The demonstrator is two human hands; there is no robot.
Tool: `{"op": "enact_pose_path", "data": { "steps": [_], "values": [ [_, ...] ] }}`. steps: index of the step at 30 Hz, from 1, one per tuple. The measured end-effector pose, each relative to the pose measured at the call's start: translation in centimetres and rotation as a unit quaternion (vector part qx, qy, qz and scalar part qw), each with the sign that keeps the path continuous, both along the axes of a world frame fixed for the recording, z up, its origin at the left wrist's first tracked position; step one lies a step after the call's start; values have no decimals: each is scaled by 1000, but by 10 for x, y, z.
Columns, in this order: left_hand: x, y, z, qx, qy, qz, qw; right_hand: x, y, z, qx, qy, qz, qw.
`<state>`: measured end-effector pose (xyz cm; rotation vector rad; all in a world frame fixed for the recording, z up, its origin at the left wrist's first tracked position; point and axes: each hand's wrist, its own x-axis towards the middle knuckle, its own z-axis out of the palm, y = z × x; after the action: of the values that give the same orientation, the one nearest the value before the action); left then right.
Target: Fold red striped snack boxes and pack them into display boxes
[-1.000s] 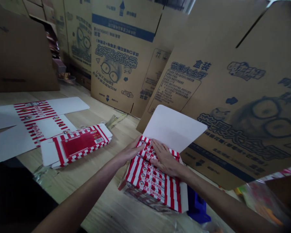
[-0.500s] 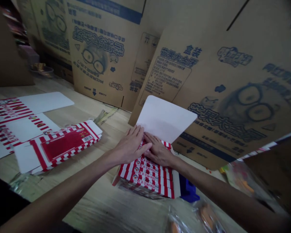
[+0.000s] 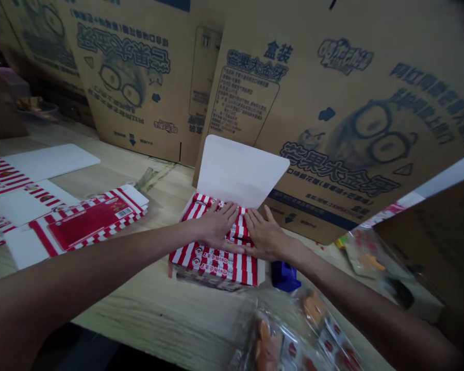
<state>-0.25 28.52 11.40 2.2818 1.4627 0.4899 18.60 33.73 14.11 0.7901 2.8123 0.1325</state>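
An opened cardboard display box stands in front of me, its white lid flap (image 3: pixel 242 167) raised at the back. Inside lie several red-and-white striped packets (image 3: pixel 212 260) in overlapping rows. My left hand (image 3: pixel 216 225) rests flat on the packets, fingers stretched toward the lid. Beside it, my right hand (image 3: pixel 266 236) lies with its fingers extended over the right part of the packets. The two hands nearly meet over the middle of the box. Neither grips anything that I can see. The packets under the palms are hidden.
Left of the box lie folded striped cartons (image 3: pixel 88 221) and flat carton blanks (image 3: pixel 50 159). Large printed cardboard boxes (image 3: pixel 332 129) wall off the back. A blue object (image 3: pixel 285 276) sits at the right. Clear bags with orange pieces (image 3: pixel 268 340) lie at the front right.
My hands have moved apart from their overlap near the lid and now lie side by side on the packets. The view has shifted right, uncovering more packets at the back left.
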Motion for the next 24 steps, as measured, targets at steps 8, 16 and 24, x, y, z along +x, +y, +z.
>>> {"op": "enact_pose_path", "data": {
  "steps": [8, 16, 24],
  "values": [
    [4, 0, -13, -18, 12, 7, 1000, 0, 3, -13, -34, 11, 42, 998],
    [-22, -12, 0, 14, 25, 79, 996, -2, 2, 4, -25, 48, 31, 998],
    [-39, -16, -17, -3, -15, 156, 988, -21, -7, -17, -36, 44, 13, 998]
  ]
}}
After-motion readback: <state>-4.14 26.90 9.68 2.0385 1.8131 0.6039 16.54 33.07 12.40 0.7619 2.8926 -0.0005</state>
